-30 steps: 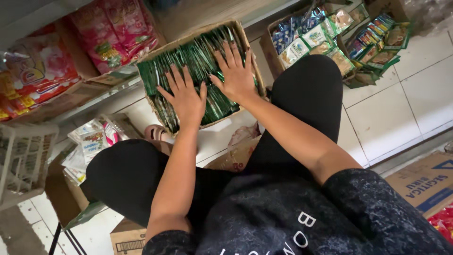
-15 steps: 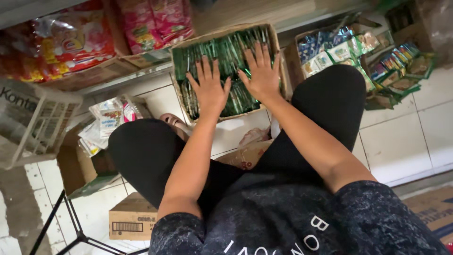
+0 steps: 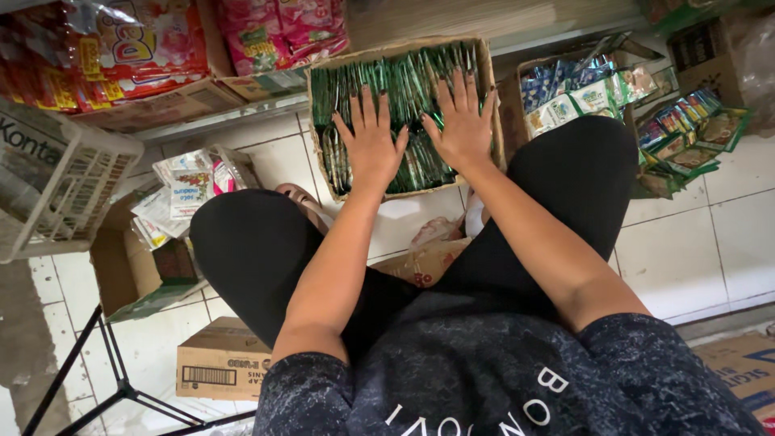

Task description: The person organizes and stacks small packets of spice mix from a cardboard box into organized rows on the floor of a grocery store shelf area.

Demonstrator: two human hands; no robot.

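A cardboard box full of upright green sachets stands on the tiled floor in front of my knees. My left hand lies flat on the sachets at the middle of the box, fingers spread. My right hand presses flat on them just to the right, fingers spread too. Neither hand grips anything. My legs in black trousers frame the box on both sides.
A shelf edge carries red and pink snack bags. A box of blue and green sachets and more packets sit right. A white basket, loose packets, cardboard boxes and a black stand are left.
The view has shifted, so the box and both hands sit further right and higher in frame. Both hands stay flat on the sachets, having slid slightly across them.
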